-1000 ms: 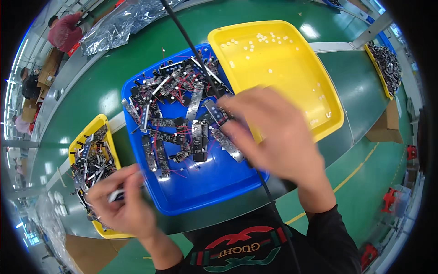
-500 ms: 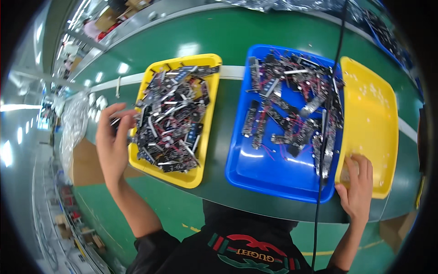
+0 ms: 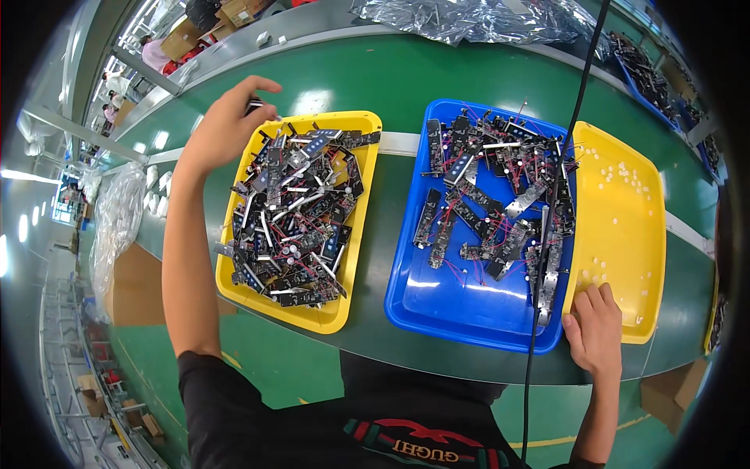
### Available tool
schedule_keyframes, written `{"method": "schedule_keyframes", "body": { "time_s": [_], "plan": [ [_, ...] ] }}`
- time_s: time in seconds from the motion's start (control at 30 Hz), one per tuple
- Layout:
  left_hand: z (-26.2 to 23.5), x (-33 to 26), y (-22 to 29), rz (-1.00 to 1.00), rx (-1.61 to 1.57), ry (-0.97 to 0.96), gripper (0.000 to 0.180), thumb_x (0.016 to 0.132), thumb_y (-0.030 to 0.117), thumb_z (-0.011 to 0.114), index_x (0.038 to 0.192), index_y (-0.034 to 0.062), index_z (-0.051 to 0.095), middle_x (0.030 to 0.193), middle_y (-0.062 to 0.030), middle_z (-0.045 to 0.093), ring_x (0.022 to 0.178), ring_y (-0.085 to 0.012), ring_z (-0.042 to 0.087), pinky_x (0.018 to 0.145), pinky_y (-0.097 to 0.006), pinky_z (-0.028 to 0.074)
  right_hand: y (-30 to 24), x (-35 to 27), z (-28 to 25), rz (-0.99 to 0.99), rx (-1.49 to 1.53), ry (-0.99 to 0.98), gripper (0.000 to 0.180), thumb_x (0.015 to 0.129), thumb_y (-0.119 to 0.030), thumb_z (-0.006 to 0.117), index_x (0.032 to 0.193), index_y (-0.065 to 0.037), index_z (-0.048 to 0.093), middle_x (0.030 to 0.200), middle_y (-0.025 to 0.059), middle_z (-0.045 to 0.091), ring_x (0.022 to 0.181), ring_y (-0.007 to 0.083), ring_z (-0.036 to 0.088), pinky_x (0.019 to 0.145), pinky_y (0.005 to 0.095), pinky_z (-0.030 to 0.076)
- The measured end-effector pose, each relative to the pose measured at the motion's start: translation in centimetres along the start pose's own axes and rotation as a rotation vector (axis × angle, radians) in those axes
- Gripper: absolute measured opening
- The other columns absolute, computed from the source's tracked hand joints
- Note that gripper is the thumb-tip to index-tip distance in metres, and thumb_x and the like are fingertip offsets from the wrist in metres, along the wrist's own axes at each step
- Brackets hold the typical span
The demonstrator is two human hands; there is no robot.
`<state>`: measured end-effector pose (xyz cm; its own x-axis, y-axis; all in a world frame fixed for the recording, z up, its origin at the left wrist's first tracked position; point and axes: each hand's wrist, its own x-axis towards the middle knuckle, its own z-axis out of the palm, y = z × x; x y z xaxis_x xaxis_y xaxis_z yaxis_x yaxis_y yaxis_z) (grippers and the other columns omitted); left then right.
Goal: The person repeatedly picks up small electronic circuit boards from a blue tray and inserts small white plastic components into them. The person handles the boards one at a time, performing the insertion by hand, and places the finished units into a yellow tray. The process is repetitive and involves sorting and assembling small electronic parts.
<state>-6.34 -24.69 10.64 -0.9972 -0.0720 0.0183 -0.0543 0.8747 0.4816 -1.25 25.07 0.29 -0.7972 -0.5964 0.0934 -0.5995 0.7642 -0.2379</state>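
Note:
My left hand [image 3: 226, 125] reaches over the far left corner of a yellow tray [image 3: 324, 319] and pinches a small dark part at its fingertips. That tray is heaped with dark circuit boards [image 3: 293, 211] with red wires. To its right, a blue tray [image 3: 461, 301] holds more of the same boards [image 3: 500, 195], mostly at its far side. My right hand [image 3: 598, 328] rests, holding nothing, on the near left corner of a second yellow tray [image 3: 617, 234], which contains only small white bits.
All three trays sit on a green conveyor belt [image 3: 391, 70]. A black cable [image 3: 547, 223] hangs down across the blue tray. Silver foil bags [image 3: 469, 19] lie at the back. Another blue tray [image 3: 644, 74] stands far right. A clear plastic bag [image 3: 117, 219] and a cardboard box [image 3: 137, 285] are at left.
My left hand has moved from the left yellow tray's outer side up to its far corner. My right hand left the blue tray's boards a second ago and stays on the right yellow tray's corner.

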Motion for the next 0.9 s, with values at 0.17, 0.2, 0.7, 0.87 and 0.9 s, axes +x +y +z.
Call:
{"method": "schedule_keyframes", "body": {
  "time_s": [0.17, 0.2, 0.7, 0.87, 0.9],
  "plan": [
    [1.5, 4.3, -3.7, -0.127, 0.022, -0.402, 0.031, 0.091, 0.025, 0.05, 0.113, 0.0028, 0.055, 0.083, -0.0042, 0.062, 0.086, -0.0139, 0.057, 0.079, -0.027, 0.042, 0.0, 0.1, 0.1, 0.02, 0.039, -0.006, 0.028, 0.079, -0.028, 0.053, 0.067, -0.003, 0.047, 0.067, 0.0122, 0.044, 0.064, 0.0309, 0.042, 0.057, 0.0403, 0.036],
    [1.7, 4.6, -4.1, -0.126, 0.058, -0.421, 0.039, 0.092, 0.035, 0.045, 0.113, 0.0034, 0.057, 0.09, -0.0044, 0.062, 0.089, -0.0135, 0.055, 0.081, -0.027, 0.041, 0.0, 0.1, -0.1, 0.02, 0.039, -0.004, 0.029, 0.079, -0.028, 0.053, 0.067, -0.003, 0.047, 0.068, 0.0122, 0.044, 0.064, 0.0309, 0.042, 0.057, 0.0404, 0.036],
    [3.0, 1.6, 0.2, -0.03, 0.196, -0.266, 0.051, 0.091, 0.042, 0.043, 0.12, 0.001, 0.052, 0.119, -0.0157, 0.054, 0.11, -0.0263, 0.051, 0.095, -0.031, 0.035, 1.9, 0.1, -0.3, 0.108, 0.235, -0.159, 0.035, 0.09, -0.03, 0.043, 0.068, -0.004, 0.053, 0.067, 0.0155, 0.055, 0.067, 0.0355, 0.054, 0.061, 0.044, 0.041],
    [6.4, -3.8, 9.7, 0.321, 0.416, 0.13, 0.031, 0.086, 0.016, 0.055, 0.113, 0.001, 0.054, 0.114, -0.0173, 0.056, 0.107, -0.0314, 0.052, 0.092, -0.036, 0.038, 3.3, 0.2, -0.6, 0.129, 0.24, -0.248, 0.04, 0.092, -0.034, 0.04, 0.073, -0.005, 0.062, 0.069, 0.0173, 0.059, 0.066, 0.0372, 0.056, 0.063, 0.0447, 0.044],
    [7.6, -5.6, 12.1, 0.335, 0.325, 0.121, 0.03, 0.084, 0.011, 0.057, 0.112, 0.0012, 0.055, 0.111, -0.0161, 0.057, 0.103, -0.0311, 0.054, 0.092, -0.037, 0.038, 3.8, 0.2, -0.3, 0.151, 0.272, -0.227, 0.041, 0.092, -0.034, 0.04, 0.073, -0.005, 0.062, 0.07, 0.0178, 0.059, 0.067, 0.0374, 0.056, 0.063, 0.0446, 0.044]
  ]
}}
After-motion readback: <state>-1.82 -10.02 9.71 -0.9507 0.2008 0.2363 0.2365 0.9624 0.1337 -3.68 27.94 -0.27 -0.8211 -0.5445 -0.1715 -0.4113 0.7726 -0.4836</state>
